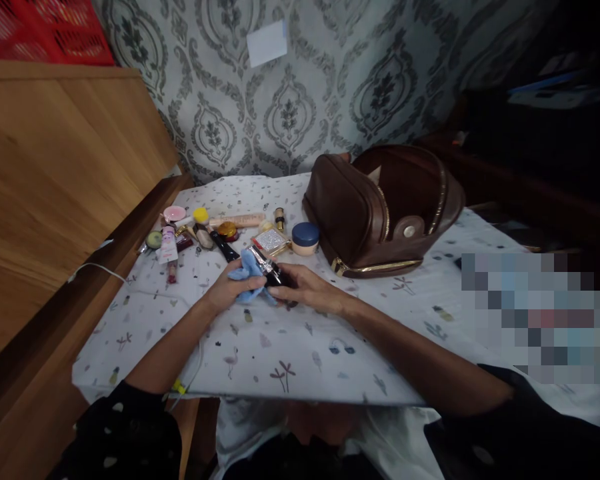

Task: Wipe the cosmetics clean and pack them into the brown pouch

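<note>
My left hand (229,288) is closed around a crumpled light-blue cloth (250,268). The cloth presses against a glossy black cosmetic item with a silver section (267,265), whose exact kind I cannot make out. Its black end sits in the grip of my right hand (305,287). Just beyond my hands lie a black tube (223,245), a glittery silver compact (271,240) with a gold edge, and a jar with a dark blue lid (305,238).
An open brown leather bag (350,207) stands at the back right. More cosmetics lie to the left, including a pink-and-white tube (169,245) and a long peach tube (237,220). A white cable (140,291) crosses the patterned tablecloth (290,353). A wooden panel (70,147) borders the left.
</note>
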The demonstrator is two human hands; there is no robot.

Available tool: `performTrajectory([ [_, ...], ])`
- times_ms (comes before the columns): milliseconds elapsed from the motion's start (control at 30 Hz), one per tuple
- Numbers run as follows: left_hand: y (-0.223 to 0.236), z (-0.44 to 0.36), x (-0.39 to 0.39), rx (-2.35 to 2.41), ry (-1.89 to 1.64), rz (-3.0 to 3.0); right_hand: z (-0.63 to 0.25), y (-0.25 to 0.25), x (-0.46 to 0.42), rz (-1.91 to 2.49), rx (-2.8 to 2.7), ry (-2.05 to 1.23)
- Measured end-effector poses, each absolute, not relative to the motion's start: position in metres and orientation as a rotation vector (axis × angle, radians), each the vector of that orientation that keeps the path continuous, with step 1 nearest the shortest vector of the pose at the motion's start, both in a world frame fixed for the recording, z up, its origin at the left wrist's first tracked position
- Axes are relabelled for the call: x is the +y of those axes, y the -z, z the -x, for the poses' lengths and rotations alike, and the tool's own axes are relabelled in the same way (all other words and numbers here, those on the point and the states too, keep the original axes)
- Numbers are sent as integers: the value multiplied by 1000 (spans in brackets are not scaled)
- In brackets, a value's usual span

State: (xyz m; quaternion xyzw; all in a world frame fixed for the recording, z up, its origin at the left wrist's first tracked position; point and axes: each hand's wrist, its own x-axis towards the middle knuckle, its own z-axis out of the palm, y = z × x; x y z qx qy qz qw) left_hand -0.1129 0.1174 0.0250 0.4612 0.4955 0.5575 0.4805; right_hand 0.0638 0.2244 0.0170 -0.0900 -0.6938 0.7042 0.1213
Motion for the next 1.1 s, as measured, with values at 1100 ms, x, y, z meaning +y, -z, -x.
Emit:
performTrajectory([
  [1100,-18,107,124,1336,-1596,-1052,-58,-13,217,384,-2044,-1516],
])
